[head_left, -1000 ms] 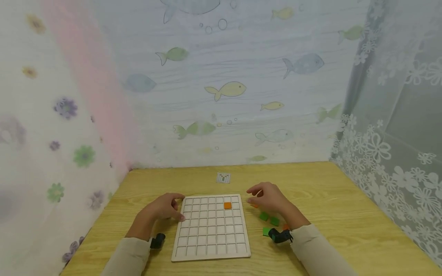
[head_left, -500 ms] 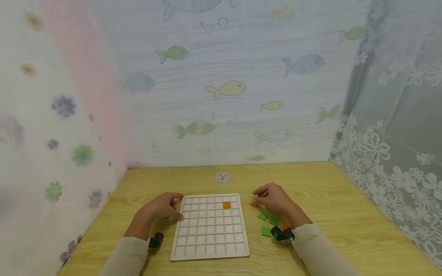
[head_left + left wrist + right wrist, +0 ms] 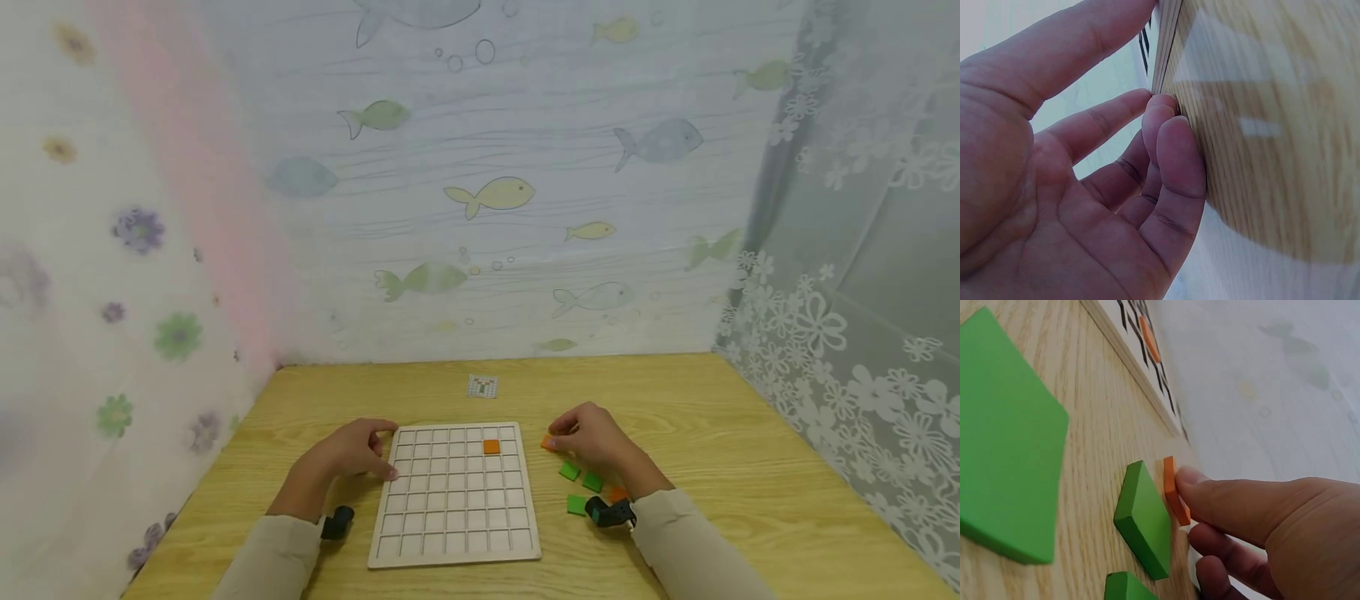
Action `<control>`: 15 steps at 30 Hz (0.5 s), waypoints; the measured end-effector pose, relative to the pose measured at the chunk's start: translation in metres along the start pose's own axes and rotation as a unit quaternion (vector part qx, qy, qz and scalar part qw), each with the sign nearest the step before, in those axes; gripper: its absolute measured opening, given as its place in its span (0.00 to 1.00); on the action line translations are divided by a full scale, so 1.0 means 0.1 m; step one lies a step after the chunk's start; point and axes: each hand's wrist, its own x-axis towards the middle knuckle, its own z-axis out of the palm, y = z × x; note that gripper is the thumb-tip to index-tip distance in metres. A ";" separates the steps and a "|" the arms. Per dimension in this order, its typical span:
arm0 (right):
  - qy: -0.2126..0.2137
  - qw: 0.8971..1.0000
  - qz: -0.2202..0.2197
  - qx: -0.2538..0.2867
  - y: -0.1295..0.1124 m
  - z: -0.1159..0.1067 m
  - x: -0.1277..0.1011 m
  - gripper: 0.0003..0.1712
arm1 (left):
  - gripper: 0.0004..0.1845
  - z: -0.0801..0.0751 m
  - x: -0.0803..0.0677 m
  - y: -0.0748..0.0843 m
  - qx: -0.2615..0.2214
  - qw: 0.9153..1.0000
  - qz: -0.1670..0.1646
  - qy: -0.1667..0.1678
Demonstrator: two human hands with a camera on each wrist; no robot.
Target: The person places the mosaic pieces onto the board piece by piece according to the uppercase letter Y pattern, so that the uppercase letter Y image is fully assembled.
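In the head view a pale square grid board (image 3: 454,500) lies on the table, with one orange tile (image 3: 491,447) in a cell near its upper right. My left hand (image 3: 352,450) rests at the board's left edge, index finger at the far corner and thumb on the rim, the other fingers bent against the tabletop. To the right of the board my right hand (image 3: 596,439) has its thumb on another orange tile (image 3: 1173,492), pinching it at the table; the index fingertip is hidden in the right wrist view. Just beside it lies a green tile (image 3: 1144,519).
More green tiles (image 3: 576,505) and an orange tile (image 3: 617,495), partly hidden by the right wrist camera, lie near the right wrist. A small printed grid card (image 3: 482,386) is behind the board. A fish-patterned curtain (image 3: 495,250) closes off the table's far edge.
My right hand has drawn slightly away from the board, and its thumb and fingers have closed on the orange tile at the table. The left hand stays at the board's edge.
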 end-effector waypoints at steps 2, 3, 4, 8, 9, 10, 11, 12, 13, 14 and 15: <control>0.002 1.000 0.001 0.000 -0.01 0.01 -0.01 0.11 | 0.46 0.01 0.01 -0.01 -0.001 1.000 -0.002 0.000; 0.003 1.000 -0.002 -0.004 -0.01 0.01 -0.01 0.10 | 0.46 0.01 0.01 -0.02 -0.001 1.000 -0.002 0.001; 0.004 1.000 -0.002 -0.008 -0.01 0.02 -0.01 0.10 | 0.46 0.01 0.02 -0.03 0.000 1.000 -0.001 0.001; 0.005 1.000 0.000 -0.012 -0.02 0.03 -0.01 0.07 | 0.46 0.01 0.02 -0.04 -0.003 1.000 -0.003 0.003; 0.005 1.000 0.003 -0.011 -0.02 0.03 0.00 0.06 | 0.46 0.01 0.02 -0.04 -0.002 1.000 -0.005 0.005; 0.005 1.000 0.006 -0.011 -0.02 0.04 0.00 0.06 | 0.46 0.01 0.02 -0.04 -0.002 1.000 -0.005 0.006; 0.005 1.000 0.006 -0.009 -0.03 0.04 0.00 0.05 | 0.46 0.01 0.02 -0.03 -0.003 1.000 -0.006 0.007; 0.006 1.000 0.007 -0.008 -0.03 0.05 0.00 0.05 | 0.46 0.01 0.01 -0.02 -0.003 1.000 -0.005 0.007; 0.006 1.000 0.008 -0.007 -0.03 0.05 0.00 0.05 | 0.46 0.00 0.01 -0.02 -0.004 1.000 -0.006 0.006; 0.005 1.000 0.010 -0.004 -0.04 0.06 0.00 0.05 | 0.46 0.00 0.01 -0.02 -0.005 1.000 -0.007 0.006; 0.004 1.000 0.011 -0.002 -0.04 0.06 0.01 0.04 | 0.46 0.00 0.01 -0.02 -0.006 1.000 -0.007 0.004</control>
